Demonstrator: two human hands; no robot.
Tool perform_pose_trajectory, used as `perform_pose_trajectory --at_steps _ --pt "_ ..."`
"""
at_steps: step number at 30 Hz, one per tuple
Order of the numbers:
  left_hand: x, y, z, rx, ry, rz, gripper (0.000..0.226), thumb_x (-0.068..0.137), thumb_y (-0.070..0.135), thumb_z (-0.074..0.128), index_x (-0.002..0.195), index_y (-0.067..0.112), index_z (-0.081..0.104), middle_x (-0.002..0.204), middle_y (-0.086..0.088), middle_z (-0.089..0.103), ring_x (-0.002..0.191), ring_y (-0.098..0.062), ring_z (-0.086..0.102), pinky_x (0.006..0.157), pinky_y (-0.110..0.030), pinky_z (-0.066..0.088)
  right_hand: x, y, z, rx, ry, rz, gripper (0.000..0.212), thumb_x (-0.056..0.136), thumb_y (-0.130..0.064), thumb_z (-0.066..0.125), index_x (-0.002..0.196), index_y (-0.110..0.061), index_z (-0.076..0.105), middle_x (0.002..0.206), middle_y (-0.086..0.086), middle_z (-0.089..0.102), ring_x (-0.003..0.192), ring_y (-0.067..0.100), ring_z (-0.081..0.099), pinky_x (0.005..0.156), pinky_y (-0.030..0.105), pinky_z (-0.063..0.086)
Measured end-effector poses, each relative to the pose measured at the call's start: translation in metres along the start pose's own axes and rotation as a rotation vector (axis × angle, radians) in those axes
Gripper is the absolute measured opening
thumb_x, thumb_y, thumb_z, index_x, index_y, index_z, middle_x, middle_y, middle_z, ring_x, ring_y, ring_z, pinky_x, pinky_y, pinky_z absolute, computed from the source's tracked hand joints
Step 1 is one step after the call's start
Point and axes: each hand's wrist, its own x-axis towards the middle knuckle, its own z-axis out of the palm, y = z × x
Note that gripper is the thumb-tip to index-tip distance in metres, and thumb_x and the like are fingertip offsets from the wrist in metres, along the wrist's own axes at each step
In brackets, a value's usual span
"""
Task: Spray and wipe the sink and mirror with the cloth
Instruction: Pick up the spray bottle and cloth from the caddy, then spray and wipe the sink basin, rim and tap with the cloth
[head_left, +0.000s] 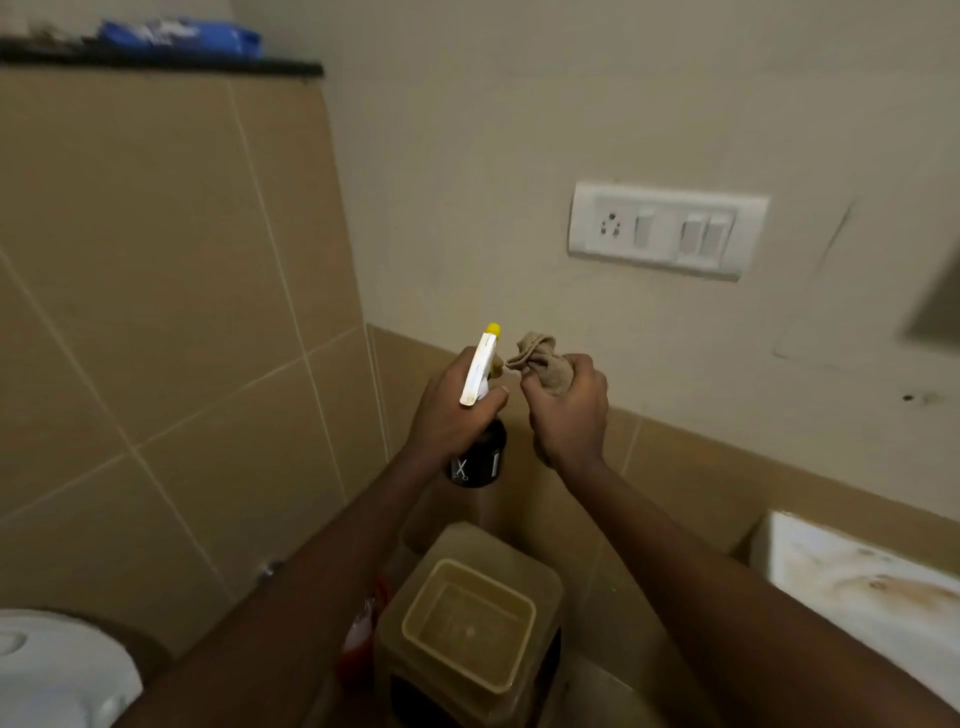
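My left hand (452, 410) grips the neck of a dark spray bottle (478, 457) with a white trigger head and yellow nozzle, held upright in front of the wall corner. Close beside it, my right hand (569, 410) is closed around a bunched beige cloth (540, 356) whose end sticks up above the fingers. The white sink (852, 582) shows its stained corner at the lower right. A blurred dark edge at the far right (935, 306) may be the mirror; I cannot tell.
A white switch and socket plate (667, 231) is on the wall above my hands. Below them stands a square tan bin (467, 623) with a recessed lid. A white toilet lid (57, 670) is at lower left. A dark ledge (156, 62) holds a blue packet.
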Motion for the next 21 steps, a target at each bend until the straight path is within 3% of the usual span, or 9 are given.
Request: perform_pose_trajectory --at_steps 6,11,16,21 --pt "0.022 0.117 -0.024 0.036 0.024 0.137 0.019 0.074 0.025 0.055 0.093 0.023 0.058 0.081 -0.007 0.067 0.069 -0.027 0.06 0.067 -0.048 0.052 0.021 -0.086 -0.092 0.032 0.082 -0.137 0.033 0.076 -0.043 0.063 0.101 -0.026 0.052 0.106 -0.001 0.052 0.087 0.013 0.052 0.075 0.03 0.04" --pt "0.023 0.235 -0.024 0.013 0.093 0.248 0.023 0.073 0.028 0.056 0.094 0.017 0.06 0.081 -0.011 0.068 0.071 -0.03 0.062 0.07 -0.047 0.052 0.021 -0.149 -0.202 0.034 0.169 -0.256 0.029 0.077 -0.043 0.064 0.097 -0.027 0.049 0.104 -0.003 0.051 0.083 0.01 0.05 0.071 0.026 0.035" --pt "0.003 0.349 0.008 -0.114 0.098 0.294 0.021 0.073 0.025 0.055 0.089 0.014 0.061 0.087 -0.01 0.069 0.08 -0.028 0.064 0.077 -0.042 0.051 0.007 -0.194 -0.327 -0.02 0.278 -0.37 0.03 0.077 -0.045 0.064 0.096 -0.027 0.048 0.1 -0.003 0.05 0.076 0.003 0.048 0.066 0.022 0.037" --pt "-0.031 0.435 0.059 -0.228 0.034 0.358 0.02 0.072 0.024 0.055 0.087 0.011 0.062 0.086 -0.014 0.069 0.08 -0.03 0.062 0.074 -0.038 0.049 -0.012 -0.211 -0.431 -0.089 0.425 -0.415 0.033 0.077 -0.043 0.064 0.098 -0.021 0.053 0.1 0.002 0.054 0.086 0.014 0.052 0.073 0.03 0.044"
